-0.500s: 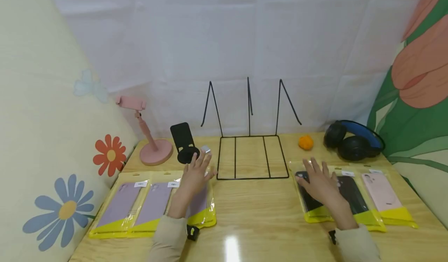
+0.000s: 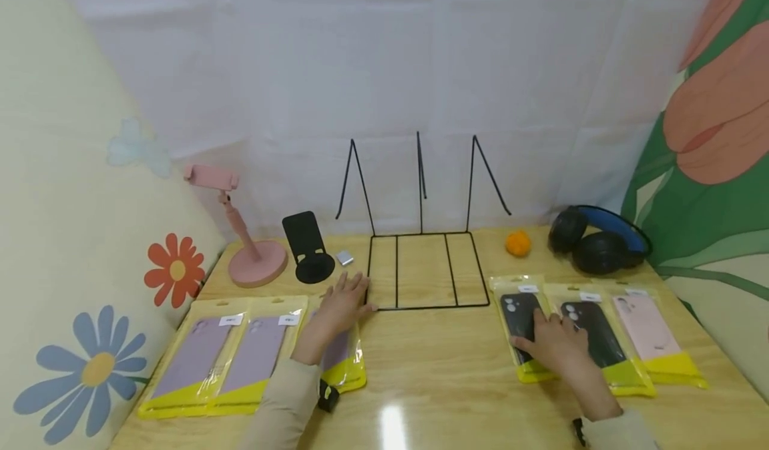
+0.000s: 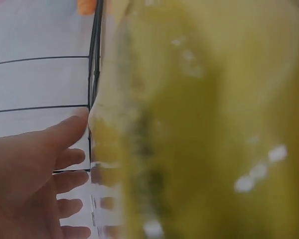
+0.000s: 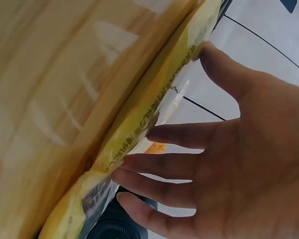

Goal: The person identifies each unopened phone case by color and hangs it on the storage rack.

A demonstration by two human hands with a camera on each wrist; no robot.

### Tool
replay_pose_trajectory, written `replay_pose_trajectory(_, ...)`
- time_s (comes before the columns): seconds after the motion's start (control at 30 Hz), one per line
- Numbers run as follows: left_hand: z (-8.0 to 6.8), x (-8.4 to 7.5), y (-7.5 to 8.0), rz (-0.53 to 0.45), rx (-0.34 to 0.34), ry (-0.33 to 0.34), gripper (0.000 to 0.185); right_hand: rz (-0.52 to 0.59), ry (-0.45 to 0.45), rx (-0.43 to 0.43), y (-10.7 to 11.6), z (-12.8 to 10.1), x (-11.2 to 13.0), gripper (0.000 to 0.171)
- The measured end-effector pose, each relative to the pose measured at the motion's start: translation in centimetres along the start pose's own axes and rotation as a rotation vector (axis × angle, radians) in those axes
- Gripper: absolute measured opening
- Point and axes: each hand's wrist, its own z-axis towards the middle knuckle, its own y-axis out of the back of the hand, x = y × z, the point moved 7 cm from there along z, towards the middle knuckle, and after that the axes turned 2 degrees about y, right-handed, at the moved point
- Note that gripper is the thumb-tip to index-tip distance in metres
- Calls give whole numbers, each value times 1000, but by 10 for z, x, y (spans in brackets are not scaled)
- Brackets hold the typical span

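Nearest on the table [image 2: 432,376], both hands are settling lower than half a second ago. The right hand [image 2: 555,346] is drawing back toward the near edge and is now lying flat, fingers spread, across the lower part of the packaged black phone case [image 2: 521,323], the leftmost of three on the right; the second black case [image 2: 591,333] and the pink case [image 2: 649,330] are lying just beside it. Its grip is wide, pressing rather than pinching. The left hand [image 2: 339,310] is dropping onto the rightmost packaged purple phone case [image 2: 339,353], fingers straight and reaching the near left corner of the black wire rack [image 2: 420,270]; grip wide too. From the blurred wrist views I cannot tell whether either pack is lifting. Judging from this, both hands are readying to take a case each. Farther off stand the black phone stand [image 2: 308,246], the pink phone holder [image 2: 240,226] and the headphones [image 2: 601,240].
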Motion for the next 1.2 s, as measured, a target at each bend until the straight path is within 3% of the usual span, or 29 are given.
replay_pose_trajectory(0.13,-2,0,-6,1,54,6,62,-30,1,-15,0,-1,2,92)
replay_pose_trajectory(0.3,-3,-1,-9,6,70,9,62,-22,-34,-6,0,-3,3,90)
replay_pose_trajectory(0.43,0,-2,-3,36,79,5,61,-7,-64,21,1,-2,3,91)
replay_pose_trajectory(0.57,5,-3,5,69,70,-14,60,-17,-43,-4,7,-1,7,88)
replay_pose_trajectory(0.7,5,-4,1,72,115,-21,60,-26,-21,-4,4,-3,8,81)
replay_pose_trajectory(0.93,10,-8,4,36,84,-56,49,57,-42,-30,2,-3,5,85)
replay_pose_trajectory(1.1,14,-3,4,-5,75,-38,49,155,-35,-42,4,-2,3,91)
replay_pose_trajectory(1.2,16,1,4,-24,74,-21,51,220,13,-80,9,-2,5,82)
